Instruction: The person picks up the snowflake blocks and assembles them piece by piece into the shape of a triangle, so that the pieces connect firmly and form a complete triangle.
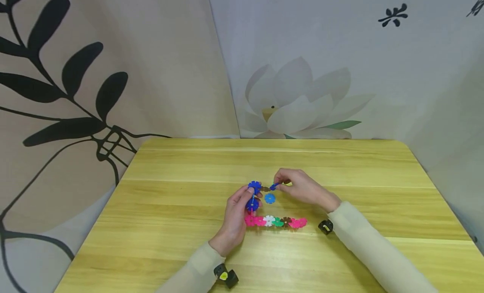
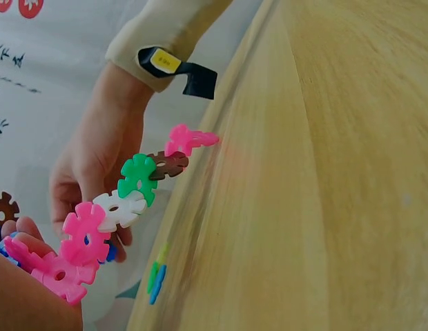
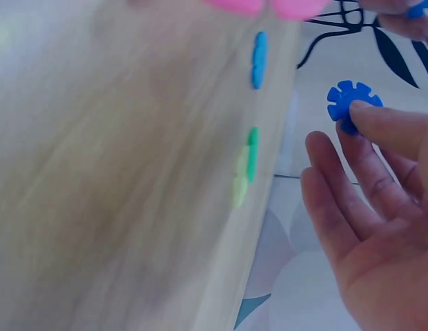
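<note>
My left hand grips a frame of interlocking flower-shaped plastic discs by its left side, thumb near the dark blue discs. From its lower end a row runs rightward: pink discs, a white disc, a green disc, a brown disc and more pink. Another brown disc sticks out at the upper end. My right hand pinches a single blue disc between thumb and forefinger, close beside that brown disc; its other fingers are spread loosely.
On the wooden table, beyond the row, lies a light blue disc. Farther off are a green disc and a yellow disc, close together, partly hidden by my right hand in the head view. Printed wall cloth rises behind the table's far edge.
</note>
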